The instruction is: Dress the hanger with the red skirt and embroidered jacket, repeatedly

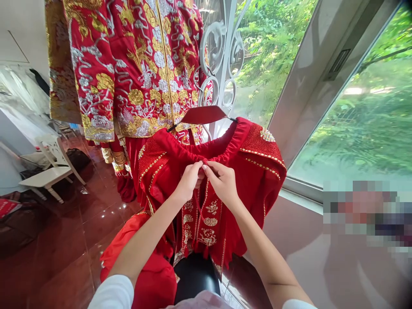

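Observation:
A red embroidered skirt (257, 180) with gold trim and a gathered waistband (238, 136) hangs in front of me from a hanger (206, 115). At the front middle of the waistband, my left hand (190, 181) pinches a thin red drawstring (201, 209). Fingertips almost touching it, my right hand (222, 179) is closed in a pinch on the same drawstring. Part of the drawstring dangles below my hands over the gold-patterned front panel. The exact crossing of the strands is hidden by my fingers.
Behind the skirt hangs a red jacket (154, 60) with gold and silver embroidery, near a white scrollwork metal frame (214, 47). Windows (360, 128) line the right side. A white chair (53, 171) stands on the tiled floor at left. Bright red fabric (135, 257) lies below my left arm.

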`<state>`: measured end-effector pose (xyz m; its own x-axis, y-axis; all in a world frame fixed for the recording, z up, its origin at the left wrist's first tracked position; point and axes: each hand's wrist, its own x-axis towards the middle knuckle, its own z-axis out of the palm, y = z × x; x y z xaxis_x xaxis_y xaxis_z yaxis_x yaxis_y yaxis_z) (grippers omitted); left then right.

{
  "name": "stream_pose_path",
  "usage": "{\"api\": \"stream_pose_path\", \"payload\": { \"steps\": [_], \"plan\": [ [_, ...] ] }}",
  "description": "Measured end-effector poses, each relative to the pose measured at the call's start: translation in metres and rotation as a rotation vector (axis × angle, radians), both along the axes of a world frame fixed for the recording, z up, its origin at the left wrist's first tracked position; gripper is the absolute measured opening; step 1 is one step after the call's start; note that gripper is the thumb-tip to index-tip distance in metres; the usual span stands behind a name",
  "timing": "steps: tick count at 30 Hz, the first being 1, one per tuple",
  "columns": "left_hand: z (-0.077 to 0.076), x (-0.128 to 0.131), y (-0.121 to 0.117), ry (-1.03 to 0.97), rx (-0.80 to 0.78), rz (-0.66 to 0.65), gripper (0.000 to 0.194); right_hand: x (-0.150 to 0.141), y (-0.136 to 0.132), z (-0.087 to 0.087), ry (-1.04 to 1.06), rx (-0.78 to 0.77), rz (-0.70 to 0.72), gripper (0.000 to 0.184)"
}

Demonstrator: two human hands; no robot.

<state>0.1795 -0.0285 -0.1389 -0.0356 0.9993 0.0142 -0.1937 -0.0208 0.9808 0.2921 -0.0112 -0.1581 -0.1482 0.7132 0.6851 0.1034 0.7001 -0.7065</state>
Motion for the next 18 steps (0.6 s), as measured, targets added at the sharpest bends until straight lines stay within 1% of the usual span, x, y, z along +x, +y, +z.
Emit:
{"api": "stream_pose_path", "payload": {
  "steps": [3,5,9,11,12,14,18],
  "plan": [
    [0.005,-0.017,0.000,0.178,0.109,0.049,0.039,0.004,0.002,-0.002,0.049,0.024,-0.058,0.022],
    [0.009,-0.033,-0.004,0.343,0.265,0.109,0.041,0.006,0.004,-0.004,0.046,0.027,-0.065,0.022],
    [0.020,-0.062,-0.017,0.905,0.666,0.331,0.042,0.005,0.007,-0.005,0.002,0.013,0.014,0.026],
    [0.025,-0.074,-0.020,1.081,0.807,0.414,0.043,0.001,0.007,-0.003,-0.006,0.025,0.051,0.027],
    [0.029,-0.080,-0.019,1.112,0.849,0.435,0.043,-0.001,0.007,-0.001,-0.012,0.037,0.063,0.027],
    [0.036,-0.095,-0.011,1.087,0.880,0.464,0.044,-0.004,0.008,0.005,-0.026,0.059,0.071,0.027],
    [0.050,-0.123,0.023,0.908,0.861,0.536,0.038,-0.011,0.021,0.020,-0.053,0.073,0.084,0.028]
  ]
}}
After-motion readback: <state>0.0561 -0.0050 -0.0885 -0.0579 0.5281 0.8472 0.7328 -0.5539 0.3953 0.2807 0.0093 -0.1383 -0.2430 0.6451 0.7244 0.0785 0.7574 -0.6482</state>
